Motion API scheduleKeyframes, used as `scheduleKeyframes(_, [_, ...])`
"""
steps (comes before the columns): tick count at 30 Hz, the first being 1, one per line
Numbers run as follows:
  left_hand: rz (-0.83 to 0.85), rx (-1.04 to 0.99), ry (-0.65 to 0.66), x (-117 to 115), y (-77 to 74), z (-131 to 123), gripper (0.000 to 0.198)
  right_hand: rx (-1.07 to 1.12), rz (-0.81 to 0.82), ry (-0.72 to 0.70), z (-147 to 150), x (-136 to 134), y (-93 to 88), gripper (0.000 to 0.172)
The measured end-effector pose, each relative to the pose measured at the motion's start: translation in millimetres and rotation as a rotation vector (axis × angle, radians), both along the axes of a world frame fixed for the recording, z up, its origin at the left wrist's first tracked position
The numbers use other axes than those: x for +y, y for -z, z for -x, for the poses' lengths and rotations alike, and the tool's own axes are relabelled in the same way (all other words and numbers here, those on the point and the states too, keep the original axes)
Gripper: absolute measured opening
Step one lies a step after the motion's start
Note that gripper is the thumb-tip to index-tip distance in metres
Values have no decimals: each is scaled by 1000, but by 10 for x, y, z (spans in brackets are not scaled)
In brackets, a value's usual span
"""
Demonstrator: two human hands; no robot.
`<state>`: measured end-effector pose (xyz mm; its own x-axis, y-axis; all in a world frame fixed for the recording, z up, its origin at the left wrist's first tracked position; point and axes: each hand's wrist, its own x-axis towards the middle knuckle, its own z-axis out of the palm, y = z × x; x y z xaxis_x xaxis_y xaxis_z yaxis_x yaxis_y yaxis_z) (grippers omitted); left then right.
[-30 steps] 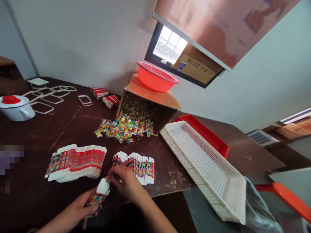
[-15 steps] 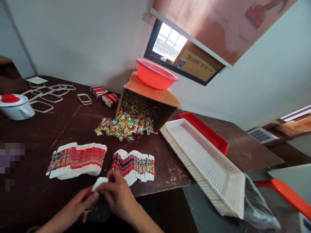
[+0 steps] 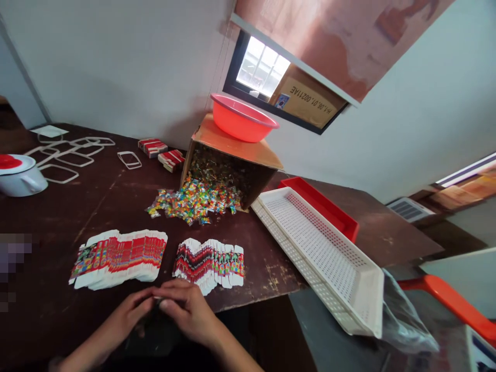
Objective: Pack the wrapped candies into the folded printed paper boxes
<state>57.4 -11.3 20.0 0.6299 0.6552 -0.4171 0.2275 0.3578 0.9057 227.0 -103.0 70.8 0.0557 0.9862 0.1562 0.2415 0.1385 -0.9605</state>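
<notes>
Near the table's front edge, my left hand (image 3: 134,315) and my right hand (image 3: 190,312) meet with bent, closed fingers. Between them they hold a small carton (image 3: 158,298), of which only a thin pale edge shows; the fingers and shadow hide the rest. Just beyond the hands, a fanned row of flattened red-and-white cartons (image 3: 124,253) lies to the left. A second, smaller row of flattened cartons (image 3: 211,262) is fanned out on the right, close to my right fingertips. Small candy packets (image 3: 197,200) in clear, colourful wrapping spill from a tipped cardboard box (image 3: 236,147) behind the rows.
A pink basin (image 3: 244,119) rests on the cardboard box. To the right, a white perforated tray (image 3: 325,268) overhangs the table edge, with a red tray (image 3: 321,206) behind it. At left stand a lidded white pot (image 3: 23,181) and pale loops (image 3: 73,155); two red-white packs (image 3: 171,160) lie farther back.
My hands have closed together over the carton, and its raised white flap has gone down out of sight between the fingers. The whole view has shifted slightly.
</notes>
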Motion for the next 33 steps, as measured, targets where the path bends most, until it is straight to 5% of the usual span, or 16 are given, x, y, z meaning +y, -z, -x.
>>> scheduleKeyframes(4, [202,-149,110,-33,-84,82,55,0,-4,96,-20,-11,-91,27])
scheduleKeyframes(12, [23,-47,345,-103,-80,40,55,129,63,288,-7,-134,255,30])
scheduleKeyframes(16, [72,-74,333,-117,-32,-34,55,-12,-70,301,56,-291,329,26])
scheduleKeyframes(21, [318,-170,269,-429,-9,-209,60,-235,-39,275,-46,-503,248,23])
scheduleKeyframes(26, [470,-261,331,-630,-158,-378,57,-25,21,400,-440,-794,40,17])
scheduleKeyframes(29, [435,-312,450,-637,-241,-497,60,-20,21,472,-503,-878,-79,18])
scheduleKeyframes(33, [182,-179,367,-632,-203,-623,64,-32,-21,499,-399,-811,-120,19])
